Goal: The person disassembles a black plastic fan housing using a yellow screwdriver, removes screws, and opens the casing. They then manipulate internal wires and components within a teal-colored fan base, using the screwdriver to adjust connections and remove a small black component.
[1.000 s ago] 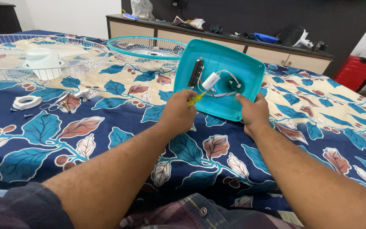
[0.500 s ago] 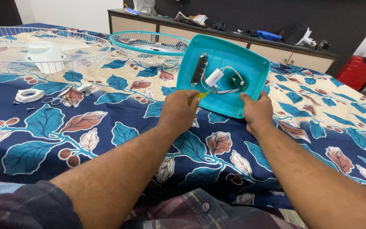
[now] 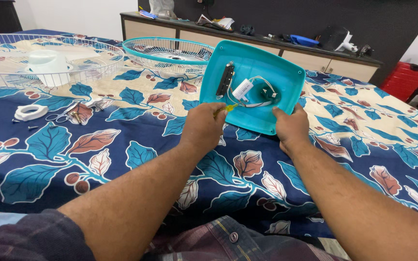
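View from a head camera looking down at a person's two bare forearms reaching over a surface covered with a dark blue cloth (image 3: 122, 159) printed with large teal and rust leaves. What lies under the cloth cannot be told.

The left hand (image 3: 203, 126) is curled closed around a screwdriver with a yellow handle (image 3: 224, 109); only a short part of the handle shows past the fingers, and its tip points into a teal plastic housing (image 3: 279, 79). The right hand (image 3: 292, 126) grips the lower edge of that housing, thumb on the inner face, fingers hidden behind it, holding it tilted up off the cloth so its hollow inside faces the camera.

Inside the housing sit a black switch strip (image 3: 225, 80) on the left, a small white cylinder (image 3: 242, 89) in the middle, and white and dark wires (image 3: 262, 99) looping to a teal hub (image 3: 270, 95) on the right.

Just behind the housing lies a round teal wire grille (image 3: 170, 48). Farther left rests a white wire grille (image 3: 35, 53) with a pale round hub at its centre. Near the left edge lie a white plastic ring (image 3: 31, 112), a pair of scissors (image 3: 60, 116) and a few loose screws (image 3: 30, 128).

A long sideboard (image 3: 267, 46) with cluttered items stands along the dark back wall, and a red case (image 3: 405, 79) sits at the right
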